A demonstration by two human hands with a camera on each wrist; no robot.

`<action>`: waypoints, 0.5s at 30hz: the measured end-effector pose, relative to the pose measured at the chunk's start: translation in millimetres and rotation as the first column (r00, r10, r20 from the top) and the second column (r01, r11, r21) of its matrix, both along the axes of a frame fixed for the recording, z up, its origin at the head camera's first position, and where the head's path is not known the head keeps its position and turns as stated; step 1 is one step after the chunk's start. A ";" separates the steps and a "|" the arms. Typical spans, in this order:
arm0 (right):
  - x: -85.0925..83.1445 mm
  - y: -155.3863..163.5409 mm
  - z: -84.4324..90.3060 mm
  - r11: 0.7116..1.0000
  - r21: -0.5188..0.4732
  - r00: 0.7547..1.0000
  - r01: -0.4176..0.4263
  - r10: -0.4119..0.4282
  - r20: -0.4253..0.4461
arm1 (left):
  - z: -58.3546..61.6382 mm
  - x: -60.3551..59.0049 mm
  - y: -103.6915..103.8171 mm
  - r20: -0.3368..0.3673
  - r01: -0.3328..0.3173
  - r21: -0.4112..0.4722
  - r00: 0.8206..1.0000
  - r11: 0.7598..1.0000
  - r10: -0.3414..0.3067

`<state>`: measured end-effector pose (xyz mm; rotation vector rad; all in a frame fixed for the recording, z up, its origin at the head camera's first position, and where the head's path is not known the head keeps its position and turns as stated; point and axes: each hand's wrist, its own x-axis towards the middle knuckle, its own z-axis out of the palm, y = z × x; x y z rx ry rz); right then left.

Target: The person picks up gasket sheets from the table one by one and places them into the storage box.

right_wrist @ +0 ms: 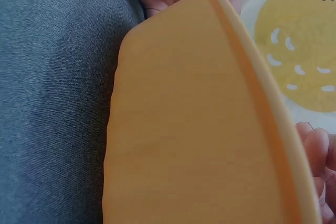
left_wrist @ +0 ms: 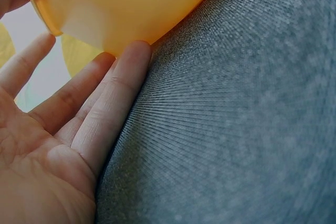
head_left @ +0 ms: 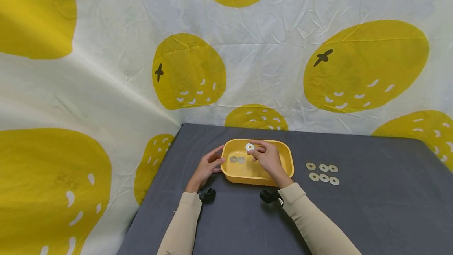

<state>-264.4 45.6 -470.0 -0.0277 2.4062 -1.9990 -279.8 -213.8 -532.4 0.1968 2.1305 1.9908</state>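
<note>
In the head view a yellow plastic tub (head_left: pixel 244 174) stands on the dark cloth. My right hand (head_left: pixel 269 158) is above it, thumb and fingertips pinching a shiny flat washer (head_left: pixel 247 145) whose round hole shows yellow. Beneath, two washers (head_left: pixel 241 160) lie side by side on the tub's floor, toward its left. At the tub's left end is my left hand (head_left: pixel 208 166), its fingers extended against the outer wall and its thumb at the rim. The left wrist view shows those fingers (left_wrist: pixel 100 114) near the tub's base. In the right wrist view the tub's wall (right_wrist: pixel 178 108) hides most of the right hand.
Several more washers (head_left: pixel 323 167) lie in two rows on the cloth right of the tub. The dark cloth (head_left: pixel 371 207) covers the table. Behind and to the left hangs a white curtain (head_left: pixel 262 66) with big yellow fruit prints.
</note>
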 end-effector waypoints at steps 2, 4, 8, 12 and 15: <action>-2.6 -1.3 -1.1 1.000 0.001 1.000 -0.001 0.001 0.005 | -0.2 -0.1 0.2 -0.002 0.001 0.000 1.000 1.000 -0.001; -5.2 -2.2 -2.0 1.000 0.005 1.000 -0.001 0.001 0.011 | -0.5 -0.2 0.5 -0.004 0.001 -0.001 1.000 1.000 -0.001; -9.5 -3.4 -5.0 1.000 0.030 1.000 0.009 -0.010 0.028 | -0.6 0.0 1.1 -0.001 -0.002 -0.004 1.000 1.000 0.002; -12.1 -4.0 -10.4 0.997 0.080 1.000 0.001 -0.003 0.024 | -0.5 0.2 1.4 -0.001 -0.005 -0.006 1.000 1.000 0.005; -12.7 -4.8 -13.9 0.991 0.129 1.000 -0.028 0.029 -0.006 | -0.4 0.0 1.4 -0.001 -0.008 -0.004 1.000 1.000 0.008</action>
